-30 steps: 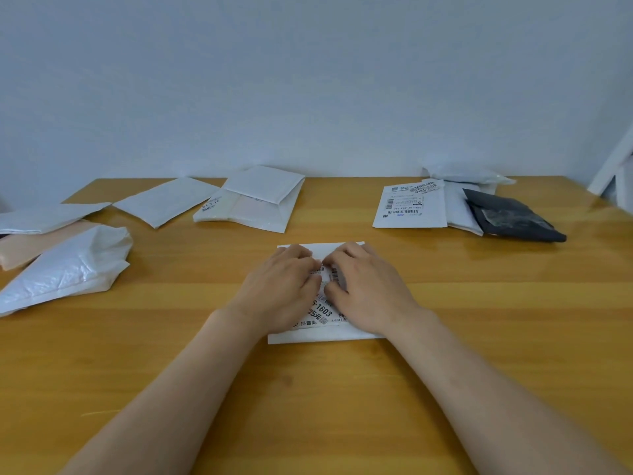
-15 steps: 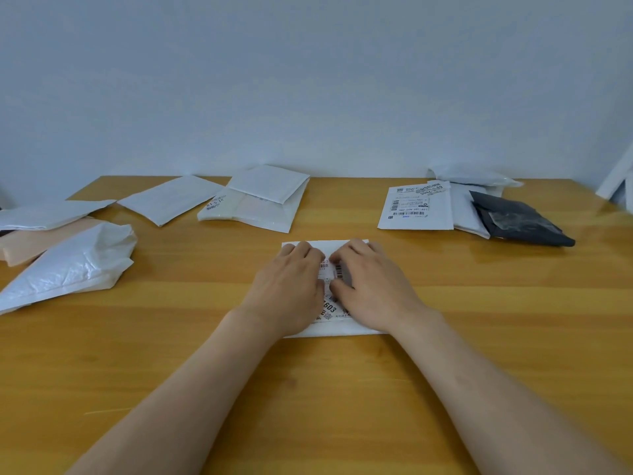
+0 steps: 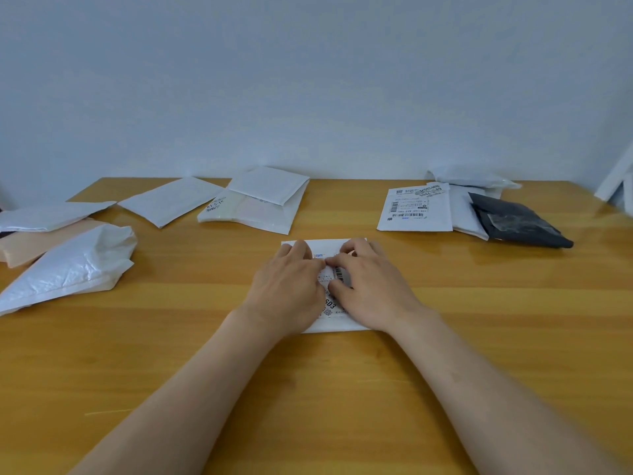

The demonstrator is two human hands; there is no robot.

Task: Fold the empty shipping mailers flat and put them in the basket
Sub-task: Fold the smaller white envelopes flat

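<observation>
A small white mailer (image 3: 325, 245) with a printed label lies flat on the wooden table (image 3: 479, 337) in front of me. My left hand (image 3: 287, 289) and my right hand (image 3: 371, 286) both press down on it, palms flat, fingers pointing away and almost touching in the middle. Only the mailer's far edge, a strip of label between the hands and its near edge show. No basket is in view.
Several white mailers (image 3: 263, 200) lie at the back left, with a crumpled white one (image 3: 68, 269) and a peach one (image 3: 30, 245) at the left edge. At the back right lie a labelled white mailer (image 3: 416, 209) and a black one (image 3: 513, 221).
Both hands have slid a little farther away over the mailer, still pressing it. The view has shifted slightly.
</observation>
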